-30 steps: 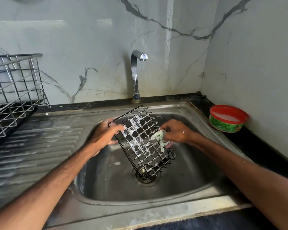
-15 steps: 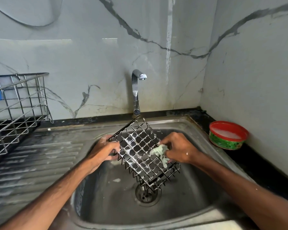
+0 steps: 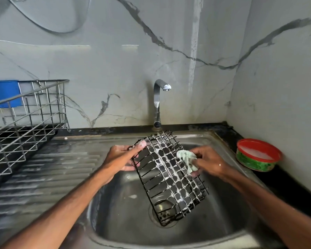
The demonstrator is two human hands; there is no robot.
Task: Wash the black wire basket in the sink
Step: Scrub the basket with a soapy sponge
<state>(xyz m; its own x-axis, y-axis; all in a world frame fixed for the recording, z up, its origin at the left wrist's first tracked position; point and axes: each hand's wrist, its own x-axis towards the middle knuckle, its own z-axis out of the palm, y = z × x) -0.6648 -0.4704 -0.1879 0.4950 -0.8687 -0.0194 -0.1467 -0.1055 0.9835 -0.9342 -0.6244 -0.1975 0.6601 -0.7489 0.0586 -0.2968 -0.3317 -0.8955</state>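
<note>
The black wire basket [image 3: 169,178], streaked with white foam, hangs tilted over the steel sink [image 3: 228,221], its lower end above the drain [image 3: 162,212]. My left hand [image 3: 123,158] grips the basket's upper left edge, thumb on top and fingers beneath. My right hand [image 3: 207,163] holds a pale green soapy scrubber [image 3: 187,159] and presses it against the basket's upper right side.
The tap [image 3: 158,103] stands behind the sink with no water running. A red-rimmed green soap tub [image 3: 258,155] sits on the dark counter at right. A steel dish rack [image 3: 23,126] with a blue item stands on the ribbed drainboard [image 3: 43,177] at left.
The basket has been turned so a side with long bars now faces me. My left hand shifted its hold to the top edge. The camera tilted upward.
</note>
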